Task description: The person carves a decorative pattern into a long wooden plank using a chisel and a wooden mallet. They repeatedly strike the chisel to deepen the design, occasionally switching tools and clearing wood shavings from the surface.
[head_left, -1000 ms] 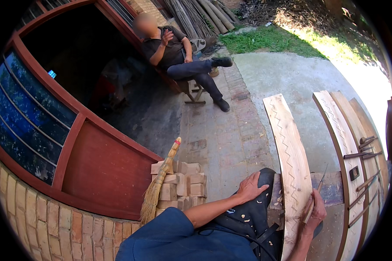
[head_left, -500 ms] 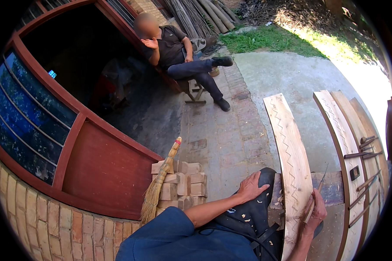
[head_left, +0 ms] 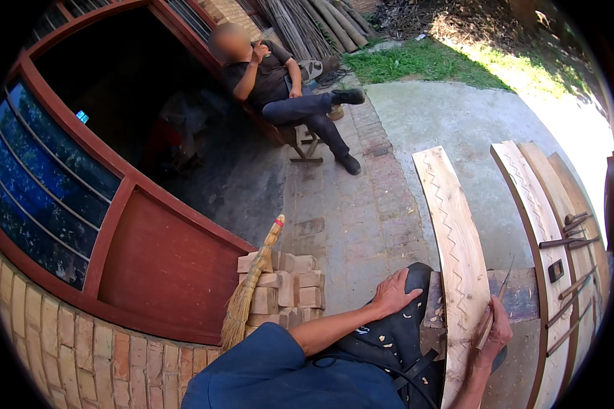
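My left hand (head_left: 394,293) lies on my knee, fingers stretched out and holding nothing. Closed around a slim pointed tool (head_left: 506,279) with a wooden handle, my right hand (head_left: 499,330) rests by the right edge of a long pale board (head_left: 455,225). The tool's tip points away from me; its exact kind cannot be made out. A zigzag line runs along the board, which lies lengthwise before me across a wooden support (head_left: 515,293). Wood chips are scattered on my dark apron (head_left: 372,351).
More boards (head_left: 525,177) lie at the right, with several hand tools (head_left: 563,243) on them. At left stand a straw broom (head_left: 252,286) and stacked blocks (head_left: 290,279) beside a red door frame (head_left: 164,259). A seated person (head_left: 269,75) is at the far side.
The seated person's raised hand has moved to the right, beside the head. My hands, the pointed tool and the board have stayed in place.
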`<action>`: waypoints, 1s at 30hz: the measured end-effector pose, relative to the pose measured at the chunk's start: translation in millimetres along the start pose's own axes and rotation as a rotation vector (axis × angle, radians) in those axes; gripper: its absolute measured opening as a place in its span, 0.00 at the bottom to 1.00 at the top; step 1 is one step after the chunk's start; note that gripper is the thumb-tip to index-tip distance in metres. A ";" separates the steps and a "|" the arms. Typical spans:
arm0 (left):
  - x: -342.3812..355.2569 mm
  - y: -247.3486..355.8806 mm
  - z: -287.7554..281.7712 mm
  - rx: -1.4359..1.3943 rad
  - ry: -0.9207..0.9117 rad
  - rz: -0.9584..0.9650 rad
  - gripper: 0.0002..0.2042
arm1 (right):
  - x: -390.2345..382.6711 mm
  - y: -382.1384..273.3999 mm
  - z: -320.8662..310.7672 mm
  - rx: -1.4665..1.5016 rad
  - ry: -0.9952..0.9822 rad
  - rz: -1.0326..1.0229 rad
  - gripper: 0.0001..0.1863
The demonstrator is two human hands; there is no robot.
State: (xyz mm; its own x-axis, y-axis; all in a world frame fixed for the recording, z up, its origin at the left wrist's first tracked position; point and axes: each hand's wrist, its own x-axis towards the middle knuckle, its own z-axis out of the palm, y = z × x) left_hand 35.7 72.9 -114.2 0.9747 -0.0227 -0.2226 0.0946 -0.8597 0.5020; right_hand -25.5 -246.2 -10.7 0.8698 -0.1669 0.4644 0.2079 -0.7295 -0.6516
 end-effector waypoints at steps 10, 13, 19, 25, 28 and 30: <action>-0.3 -3.8 6.4 0.019 0.073 0.028 0.46 | -2.0 2.1 1.4 0.016 0.002 0.028 0.14; -0.6 -2.2 5.1 0.026 0.068 0.017 0.46 | -2.5 2.4 1.2 0.017 0.001 0.034 0.14; -1.4 -0.8 3.0 0.010 0.064 0.015 0.46 | -2.2 2.1 0.9 0.013 0.010 0.024 0.14; -1.9 0.1 1.4 0.005 0.066 0.020 0.46 | -2.1 0.6 1.0 0.038 0.015 0.035 0.14; -1.1 -1.2 3.2 0.017 0.064 0.012 0.45 | -2.6 2.1 1.9 0.030 0.017 0.033 0.14; -1.4 -4.7 5.5 0.019 0.077 0.020 0.45 | -2.6 0.4 1.6 0.031 0.015 0.033 0.14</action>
State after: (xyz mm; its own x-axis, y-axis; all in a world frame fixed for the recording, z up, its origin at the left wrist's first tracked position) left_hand 32.8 74.2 -120.9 0.9890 -0.0011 -0.1480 0.0722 -0.8691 0.4893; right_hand -26.9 -245.0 -13.1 0.8697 -0.2005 0.4509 0.1932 -0.7024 -0.6850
